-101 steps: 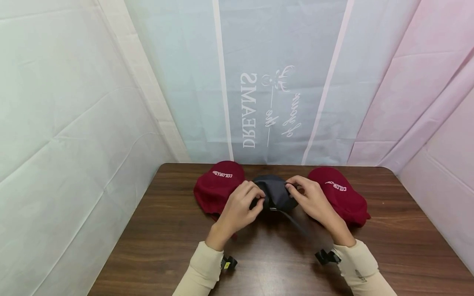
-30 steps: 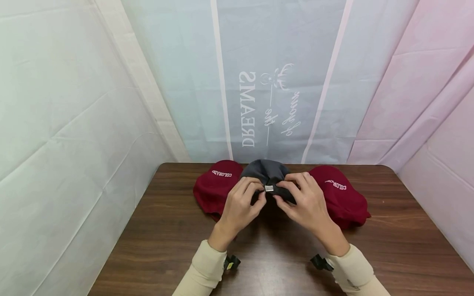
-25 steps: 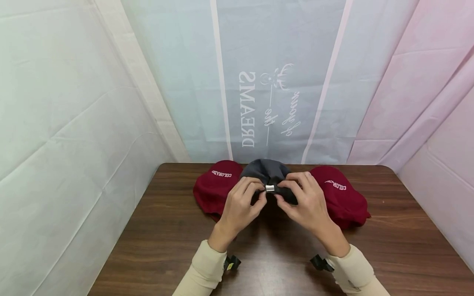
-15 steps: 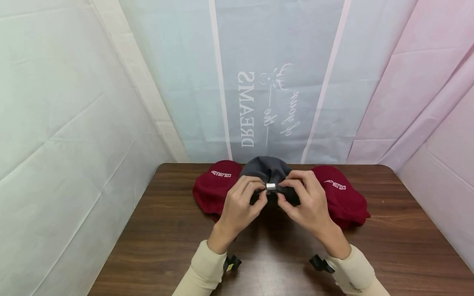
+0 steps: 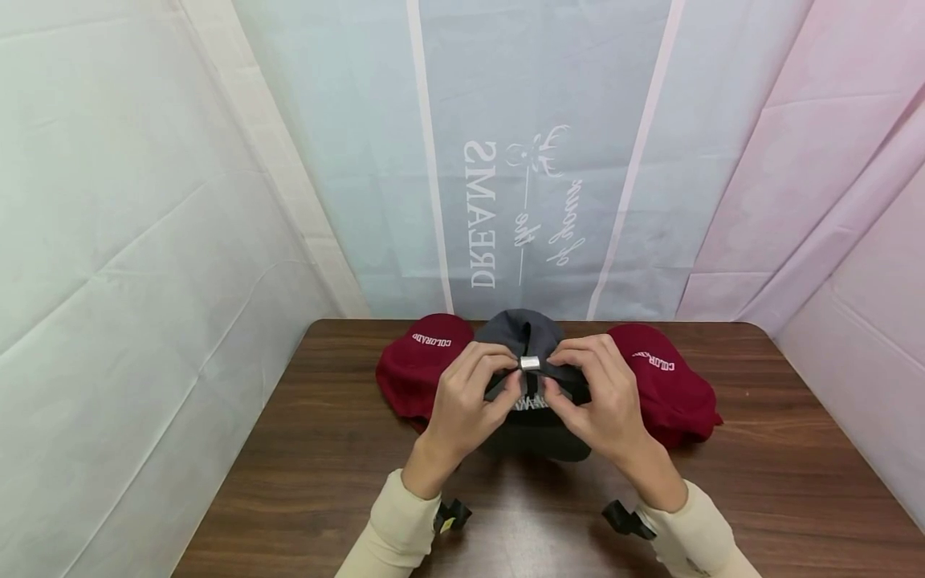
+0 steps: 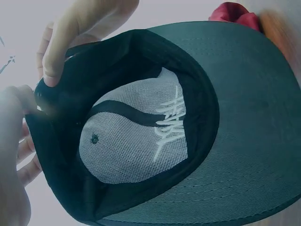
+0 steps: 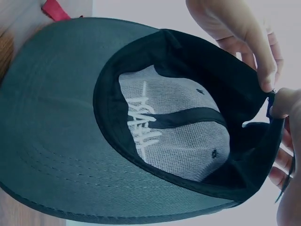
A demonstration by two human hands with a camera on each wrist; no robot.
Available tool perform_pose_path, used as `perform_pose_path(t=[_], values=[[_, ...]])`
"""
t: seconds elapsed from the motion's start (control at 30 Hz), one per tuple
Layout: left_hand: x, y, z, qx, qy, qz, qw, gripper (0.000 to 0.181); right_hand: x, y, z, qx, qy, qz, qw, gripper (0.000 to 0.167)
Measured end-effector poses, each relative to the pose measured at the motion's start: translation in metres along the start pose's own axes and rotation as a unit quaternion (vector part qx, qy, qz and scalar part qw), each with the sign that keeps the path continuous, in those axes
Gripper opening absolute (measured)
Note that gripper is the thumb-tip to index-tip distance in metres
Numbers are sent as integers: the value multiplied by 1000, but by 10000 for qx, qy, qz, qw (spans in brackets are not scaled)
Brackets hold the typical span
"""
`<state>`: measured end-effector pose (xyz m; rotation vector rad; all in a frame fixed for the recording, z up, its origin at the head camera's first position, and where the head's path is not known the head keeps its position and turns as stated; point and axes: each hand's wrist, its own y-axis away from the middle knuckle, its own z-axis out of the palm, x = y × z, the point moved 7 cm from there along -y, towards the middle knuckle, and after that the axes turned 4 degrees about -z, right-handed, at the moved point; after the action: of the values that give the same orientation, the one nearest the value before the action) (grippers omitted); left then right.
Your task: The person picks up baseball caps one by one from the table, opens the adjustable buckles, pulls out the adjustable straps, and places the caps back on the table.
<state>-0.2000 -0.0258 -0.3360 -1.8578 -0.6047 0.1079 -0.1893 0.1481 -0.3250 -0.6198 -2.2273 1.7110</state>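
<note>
A dark grey baseball cap [image 5: 519,325] is held up over the middle of the table, its back strap towards the head camera. At the strap sits a small silver buckle [image 5: 530,364], between the two hands. My left hand [image 5: 466,397] pinches the strap on the buckle's left. On its other side, the thumb and fingers of my right hand [image 5: 603,393] pinch the band. Both wrist views look into the cap's crown, where mesh lining [image 6: 127,132] and the reverse of white embroidery [image 7: 143,120] show. The wide brim [image 7: 61,108] points away from the fingers.
One maroon cap [image 5: 422,361] lettered COLORADO lies to the left, another such cap [image 5: 661,385] to the right. They rest near the far edge of the brown wooden table [image 5: 311,449]. Cloth curtains [image 5: 542,96] hang behind and on both sides.
Earlier the strap's end hung loose below the buckle, with the hands further apart. Both hands have since come to the buckle. In the last half second the cap tipped, bringing its brim and inside into view.
</note>
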Motion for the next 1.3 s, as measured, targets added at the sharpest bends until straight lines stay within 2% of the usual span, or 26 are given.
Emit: perform_pose_path(t=[0.33, 0.63, 0.93, 1.17, 1.3], values=[[-1, 1, 1, -51, 113, -44, 9999, 14, 3, 3, -1, -140, -217, 189, 9995, 31], [-5, 4, 7, -478, 330, -430, 9974, 19, 11, 11, 4, -340, -488, 533, 9968, 28], [-4, 6, 16, -812, 565, -648, 9930, 18, 15, 16, 7, -355, -660, 633, 9952, 16], [-2, 9, 22, -911, 281, -740, 9927, 21, 14, 18, 9, -457, -763, 652, 9939, 14], [-1, 9, 23, -871, 164, -742, 9933, 17, 13, 19, 11, -516, -714, 592, 9944, 26]])
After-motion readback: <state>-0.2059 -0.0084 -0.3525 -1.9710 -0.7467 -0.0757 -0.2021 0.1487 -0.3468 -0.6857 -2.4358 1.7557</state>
